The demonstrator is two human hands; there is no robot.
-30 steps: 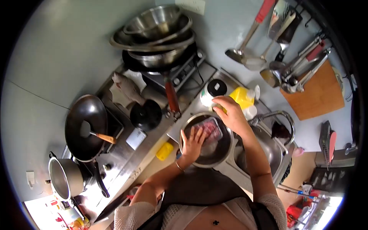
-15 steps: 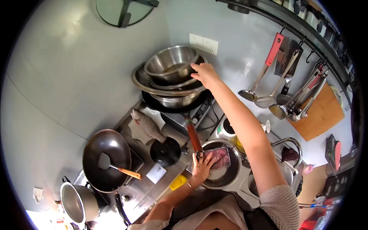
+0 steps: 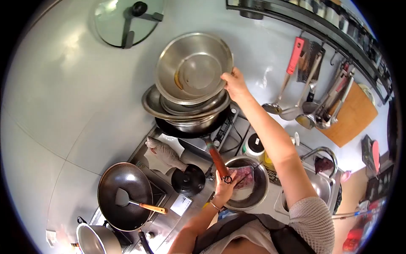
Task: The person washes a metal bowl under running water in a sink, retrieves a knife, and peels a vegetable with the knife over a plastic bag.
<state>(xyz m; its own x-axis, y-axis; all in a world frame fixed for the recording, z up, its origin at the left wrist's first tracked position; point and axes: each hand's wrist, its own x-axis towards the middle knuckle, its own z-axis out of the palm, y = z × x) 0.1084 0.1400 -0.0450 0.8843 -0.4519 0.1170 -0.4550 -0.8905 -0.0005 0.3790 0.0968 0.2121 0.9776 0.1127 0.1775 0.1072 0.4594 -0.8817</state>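
My right hand [image 3: 235, 84] grips the rim of a steel basin [image 3: 201, 70], which is tilted with its inside facing me above a stack of other basins [image 3: 156, 103]. Below them, a dark pan with a red-brown handle [image 3: 216, 156] sits on a cooker. My left hand [image 3: 224, 186] is beside the end of that handle, at the left edge of a steel bowl [image 3: 261, 188]. In the bowl lies a clear pack of red meat [image 3: 244, 178]. The left fingers are partly hidden by the handle, and their hold cannot be made out.
A wok with a spatula [image 3: 122, 182] and a pot [image 3: 95, 239] stand at the lower left. A fish [image 3: 165, 153] lies near a black lid [image 3: 188, 180]. Ladles [image 3: 272, 109] and a wooden board [image 3: 355, 118] hang on the right, above the sink [image 3: 319, 186].
My right hand has moved from above the bowl up to the stack and taken hold of the top basin, which is now raised and tilted. My left hand has stayed by the bowl. The view has shifted upward.
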